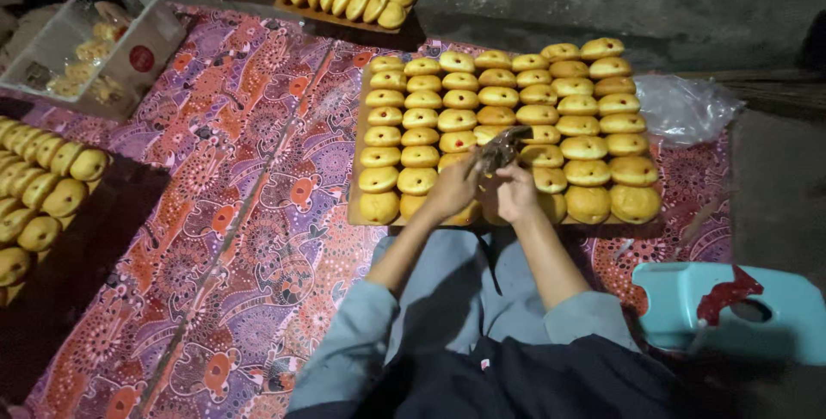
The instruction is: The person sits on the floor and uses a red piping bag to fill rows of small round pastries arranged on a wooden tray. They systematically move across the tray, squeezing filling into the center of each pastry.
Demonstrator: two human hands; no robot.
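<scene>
head view: my left hand (453, 187) and right hand (516, 193) sit close together over the near edge of the wooden tray (354, 204) of yellow buns (585, 148). both are closed around a small dark bag-like thing (502, 149), blurry so i can't tell exactly what it is. its long axis runs up and slightly right, top end pointing away from me over the buns. patterned purple cloth (249, 212) underneath, a turquoise plastic stool (731, 307) at my right, a clear plastic bag (684, 105) beyond the tray.
</scene>
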